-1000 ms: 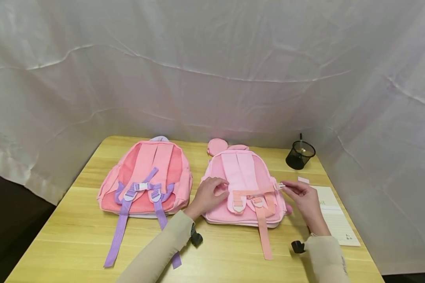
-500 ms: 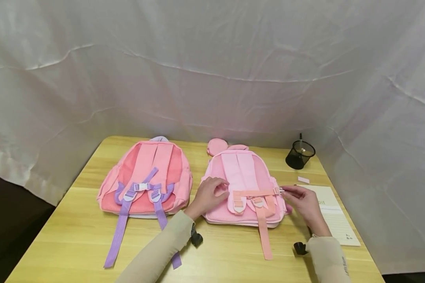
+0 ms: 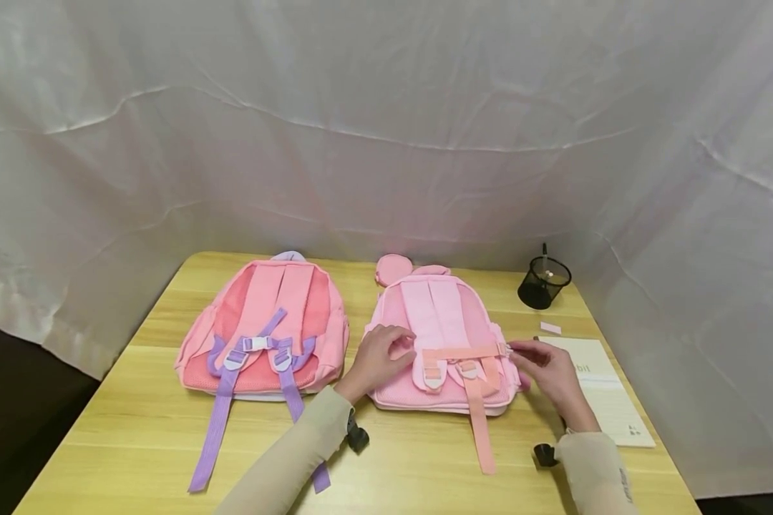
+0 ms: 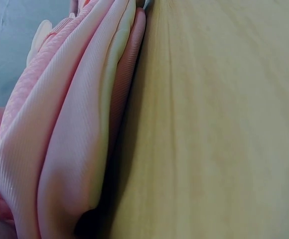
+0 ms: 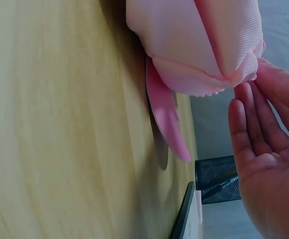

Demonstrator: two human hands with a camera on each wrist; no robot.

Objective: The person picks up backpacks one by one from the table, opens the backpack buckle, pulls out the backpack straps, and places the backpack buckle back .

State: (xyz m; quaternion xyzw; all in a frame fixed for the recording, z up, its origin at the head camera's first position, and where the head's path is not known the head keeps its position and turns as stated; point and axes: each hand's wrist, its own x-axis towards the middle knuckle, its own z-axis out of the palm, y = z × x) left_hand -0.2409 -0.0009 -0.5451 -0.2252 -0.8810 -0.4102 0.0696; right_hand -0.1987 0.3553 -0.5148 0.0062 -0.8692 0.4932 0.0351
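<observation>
A light pink backpack (image 3: pixel 447 307) lies on the table with its shoulder straps up. My left hand (image 3: pixel 376 361) rests on its left side, thumb and fingers bent beside the shoulder straps, gripping nothing that I can see. At the bag's right edge my right hand (image 3: pixel 550 368) pinches the small white buckle at the end of an orange strap (image 3: pixel 460 352). This strap runs straight across the bag. In the right wrist view the buckle is hidden behind the bag's side. A second orange strap (image 3: pixel 479 436) hangs down onto the table.
A coral backpack (image 3: pixel 277 300) with purple straps (image 3: pixel 212 436) lies to the left. At the back right stands a black mesh pen holder (image 3: pixel 541 292). A notebook (image 3: pixel 612 400) and a small pale piece (image 3: pixel 550 328) lie on the right of the table (image 3: pixel 425 472).
My right hand's pinch has shifted slightly down at the strap's end, and the orange strap now lies flatter and straighter across the bag. The left hand has stayed in place.
</observation>
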